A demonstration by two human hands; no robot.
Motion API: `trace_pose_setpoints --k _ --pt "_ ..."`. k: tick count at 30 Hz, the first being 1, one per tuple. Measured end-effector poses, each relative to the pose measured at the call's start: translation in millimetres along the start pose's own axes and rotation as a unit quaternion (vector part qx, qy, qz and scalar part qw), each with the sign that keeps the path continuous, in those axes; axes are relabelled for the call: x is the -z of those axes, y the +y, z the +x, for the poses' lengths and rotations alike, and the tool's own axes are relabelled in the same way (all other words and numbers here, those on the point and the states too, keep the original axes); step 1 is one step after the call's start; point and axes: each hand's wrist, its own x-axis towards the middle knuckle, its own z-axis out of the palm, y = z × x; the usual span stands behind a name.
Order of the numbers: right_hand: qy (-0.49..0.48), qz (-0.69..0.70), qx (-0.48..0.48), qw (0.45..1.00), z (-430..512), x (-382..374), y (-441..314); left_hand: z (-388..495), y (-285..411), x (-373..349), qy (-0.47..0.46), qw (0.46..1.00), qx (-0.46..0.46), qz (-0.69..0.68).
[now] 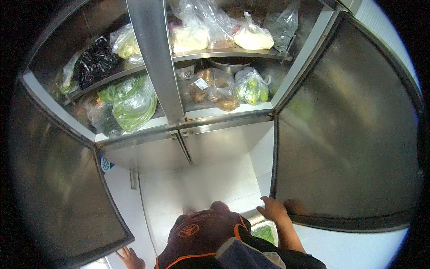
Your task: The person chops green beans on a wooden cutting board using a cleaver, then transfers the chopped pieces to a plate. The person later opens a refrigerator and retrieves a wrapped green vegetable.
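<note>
At the lower corner of the right steel cabinet door (349, 134) is my right hand (274, 209), its fingers apart and reaching past the dark gasket edge. My left hand (130, 258) is at the bottom of the picture, fingers spread by the lower corner of the left cabinet door (67, 175). Both doors are swung wide. Before me, the open cabinet shows a bag of leafy greens (134, 104), a bag of brown root vegetables (215, 87) and a bag of green vegetables (252, 87) on its lower level.
A metal shelf (231, 54) carries a black plastic bag (97, 62), a bag of pale food (253, 37) and other clear bags. A metal pot (231, 65) stands behind the root vegetables. A steel post (153, 50) divides the opening. Shut lower doors (201, 175) are below.
</note>
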Motion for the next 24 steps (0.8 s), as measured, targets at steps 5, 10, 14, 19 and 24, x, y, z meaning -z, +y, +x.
trace_pose_setpoints --k 5,10,14,19,24 --pt "-0.231 0.478 -0.043 0.846 125 -42 37 56 -26 -120 0.364 0.928 -0.077 0.025" --pt "-0.061 0.226 0.159 0.959 253 4 72 52 1 -160 0.310 0.947 -0.059 -0.057" --pt "0.058 0.559 0.004 0.827 357 107 62 41 42 -134 0.269 0.956 -0.033 -0.110" --pt "0.350 0.394 -0.014 0.850 471 231 16 -2 75 -68 0.071 0.996 -0.009 0.048" --pt "0.267 0.130 -0.066 0.953 517 304 2 25 169 8 0.084 0.996 0.029 0.031"
